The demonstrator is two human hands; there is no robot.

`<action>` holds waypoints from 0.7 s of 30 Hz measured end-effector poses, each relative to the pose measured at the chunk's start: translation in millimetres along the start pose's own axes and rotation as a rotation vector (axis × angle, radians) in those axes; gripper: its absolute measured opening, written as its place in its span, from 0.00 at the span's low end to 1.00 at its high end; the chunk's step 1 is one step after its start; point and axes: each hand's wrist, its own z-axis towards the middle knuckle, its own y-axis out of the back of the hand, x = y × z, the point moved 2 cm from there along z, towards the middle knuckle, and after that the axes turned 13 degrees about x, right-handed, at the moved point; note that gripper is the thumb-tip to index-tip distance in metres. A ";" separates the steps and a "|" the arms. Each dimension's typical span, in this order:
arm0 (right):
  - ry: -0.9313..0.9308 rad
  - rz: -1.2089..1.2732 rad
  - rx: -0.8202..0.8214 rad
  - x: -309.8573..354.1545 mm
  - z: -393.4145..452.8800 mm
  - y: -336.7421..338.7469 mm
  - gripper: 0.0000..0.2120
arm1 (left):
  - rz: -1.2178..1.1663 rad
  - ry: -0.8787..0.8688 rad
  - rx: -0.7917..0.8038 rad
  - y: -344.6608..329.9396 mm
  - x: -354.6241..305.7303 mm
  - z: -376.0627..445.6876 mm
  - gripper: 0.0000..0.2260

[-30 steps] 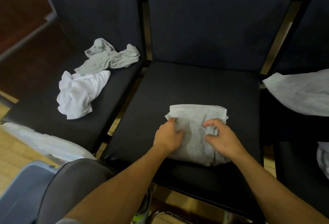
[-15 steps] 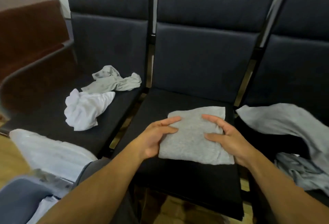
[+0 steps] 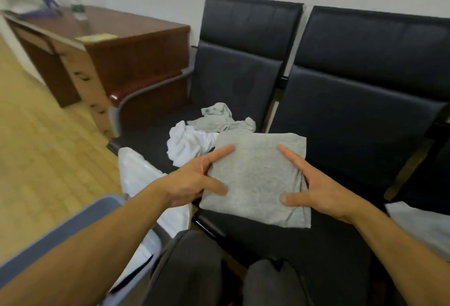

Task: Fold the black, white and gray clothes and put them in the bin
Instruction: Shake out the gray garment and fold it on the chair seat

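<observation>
Gray folded knit garment (image 3: 258,179), roughly square, is sitting mid-frame, lifted clear of the black padded seat (image 3: 353,150) w/ both hands pinching its side edges. Left hand (image 3: 192,181) is clamping the left edge, thumb on top; right hand (image 3: 319,188) is doing the same on the right edge, forefinger along the top.

Blue plastic bin rim (image 3: 73,227) is showing lower left, w/ a clear plastic bag (image 3: 138,174) beside it. Crumpled white garment (image 3: 187,145) & crumpled light gray garment (image 3: 219,118) are waiting unfolded on the far seat, left of centre.

Probably carrying to the bin: keep it level, both edges taut so folds aren't slipping, lower flat, release together.
</observation>
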 end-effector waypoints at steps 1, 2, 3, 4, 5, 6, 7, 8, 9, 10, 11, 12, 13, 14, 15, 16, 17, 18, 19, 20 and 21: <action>0.022 -0.017 0.053 8.1 19.7 -3.8 0.52 | 0.001 0.000 -0.064 10.1 -0.3 -14.8 0.39; 0.030 -0.040 0.087 14.2 34.0 -8.0 0.52 | 0.000 -0.002 -0.112 17.6 -0.3 -26.8 0.40; 0.040 -0.069 0.126 21.4 48.6 -13.2 0.53 | 0.000 -0.007 -0.158 23.5 -1.2 -38.9 0.40; 0.061 -0.093 0.185 29.5 67.8 -20.6 0.54 | 0.012 -0.015 -0.219 31.5 -1.7 -54.7 0.41; 0.073 -0.109 0.226 35.9 83.9 -27.8 0.55 | 0.044 -0.017 -0.257 39.1 -1.2 -68.3 0.42; 0.080 -0.124 0.259 42.5 99.2 -35.5 0.56 | 0.089 -0.013 -0.285 46.7 -0.9 -82.0 0.43; 0.084 -0.150 0.288 49.5 113.8 -42.8 0.57 | 0.144 -0.003 -0.306 53.6 -0.8 -95.4 0.43; 0.091 -0.186 0.322 57.4 129.4 -51.5 0.57 | 0.199 0.014 -0.327 60.9 1.2 -110.2 0.44; 0.100 -0.232 0.350 66.4 142.6 -58.6 0.58 | 0.254 0.030 -0.345 68.1 2.1 -122.4 0.45; 0.112 -0.285 0.396 75.9 161.7 -72.6 0.57 | 0.287 0.055 -0.389 78.5 6.6 -141.1 0.45; 0.130 -0.340 0.424 85.7 177.8 -85.1 0.57 | 0.316 0.069 -0.431 88.5 10.6 -157.0 0.46; 0.149 -0.388 0.440 93.8 193.7 -97.7 0.57 | 0.336 0.070 -0.471 98.1 15.3 -172.6 0.47; 0.164 -0.423 0.455 102.1 208.6 -110.6 0.57 | 0.363 0.075 -0.519 108.8 20.7 -187.0 0.47; 0.173 -0.441 0.490 108.5 230.2 -131.0 0.57 | 0.376 0.083 -0.573 123.0 30.0 -205.8 0.47; 0.175 -0.455 0.528 113.9 246.7 -149.0 0.57 | 0.388 0.094 -0.617 133.7 38.5 -220.3 0.48; 0.180 -0.468 0.563 118.3 259.4 -165.4 0.57 | 0.391 0.107 -0.652 141.6 47.6 -232.9 0.48; 0.176 -0.487 0.606 118.4 283.0 -190.0 0.57 | 0.379 0.135 -0.696 156.6 64.4 -251.2 0.49; 0.166 -0.504 0.627 117.3 301.7 -212.4 0.57 | 0.371 0.168 -0.734 168.5 81.4 -265.6 0.49; 0.160 -0.532 0.642 113.1 316.8 -232.6 0.57 | 0.362 0.200 -0.754 177.1 99.7 -275.4 0.49; 0.143 -0.549 0.657 106.7 333.6 -254.4 0.57 | 0.333 0.233 -0.771 188.8 122.1 -285.1 0.49; 0.134 -0.567 0.691 93.7 359.0 -282.3 0.57 | 0.295 0.261 -0.785 206.9 151.1 -295.9 0.49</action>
